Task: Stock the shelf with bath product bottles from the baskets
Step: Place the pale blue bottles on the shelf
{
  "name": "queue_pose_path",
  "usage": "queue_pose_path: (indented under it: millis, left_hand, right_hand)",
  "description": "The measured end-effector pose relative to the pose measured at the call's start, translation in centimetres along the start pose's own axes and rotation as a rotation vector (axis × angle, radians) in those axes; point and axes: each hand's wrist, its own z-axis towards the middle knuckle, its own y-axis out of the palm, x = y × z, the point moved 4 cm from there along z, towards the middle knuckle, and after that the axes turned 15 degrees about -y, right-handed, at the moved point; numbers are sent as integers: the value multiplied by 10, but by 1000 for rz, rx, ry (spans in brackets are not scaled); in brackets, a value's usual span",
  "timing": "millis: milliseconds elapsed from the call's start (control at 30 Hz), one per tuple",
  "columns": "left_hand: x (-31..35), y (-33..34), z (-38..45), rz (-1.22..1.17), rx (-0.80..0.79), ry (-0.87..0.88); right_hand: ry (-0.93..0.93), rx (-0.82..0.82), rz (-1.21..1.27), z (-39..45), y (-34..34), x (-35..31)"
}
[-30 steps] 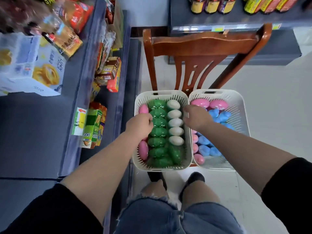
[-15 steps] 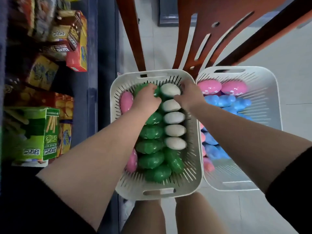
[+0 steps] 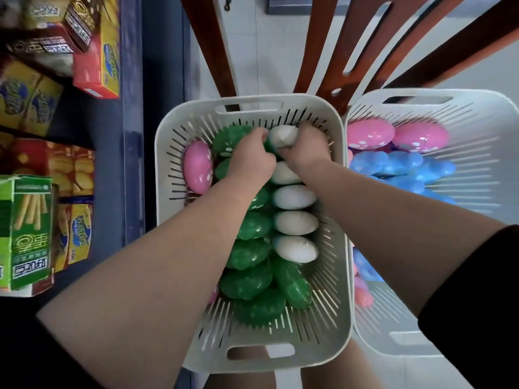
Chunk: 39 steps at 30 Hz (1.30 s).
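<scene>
My right hand (image 3: 304,148) grips a white oval plastic bottle (image 3: 282,135); my left hand (image 3: 252,157) clutches a green oval plastic bottle (image 3: 229,138) in the slotted white plastic basket (image 3: 332,276).

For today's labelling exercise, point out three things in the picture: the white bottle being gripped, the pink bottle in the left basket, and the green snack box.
white bottle (image 3: 282,136), head view: on its upper face, above the fingers.
pink bottle (image 3: 198,167), head view: middle of its body.
green snack box (image 3: 26,231), head view: on its printed front.
</scene>
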Motion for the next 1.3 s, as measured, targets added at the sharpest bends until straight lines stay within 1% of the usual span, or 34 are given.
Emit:
queue_pose_path:
  millis: [67,200,300,400,533,600,733,867,933,1033,1133,1200,1300]
  left_hand:
    - [-1,2,0,2,-21,7]
    - [-1,3,-2,31,-89,18]
    - [0,4,-5,56,-129,14]
    - [-1,2,-9,33,-131,26]
    - [-1,-13,-26,12,-111,74]
    - [5,-25,-42,-4,-100,116]
    - [26,-60,-82,-2,-67,235]
    - [38,-103,-127,110,46,344]
    - [44,-127,-158,122,103,393]
    - [53,-158,-209,16,148,457]
    - [59,-184,-258,-87,190,456]
    - [61,-195,-292,-107,238,461]
    - [58,-205,-339,-227,240,483]
  right_hand:
    - [-6,12,12,1,-1,0]
    - [11,-28,40,3,2,2]
    - [-30,-16,-52,0,0,-1]
    - [-90,6,-117,-8,-6,-7]
    - [-140,52,-59,-27,-30,-21]
    - [-195,73,-13,-40,-48,-33]
    - [-261,112,11,-72,-98,-70]
    - [-379,127,15,-108,-151,-115]
    - [-437,124,8,-132,-178,-139]
    - [-536,151,57,-170,-214,-174]
    - [-632,188,128,-206,-245,-206]
    - [-697,164,192,-231,-263,-226]
    - [-800,67,295,-268,-286,-254]
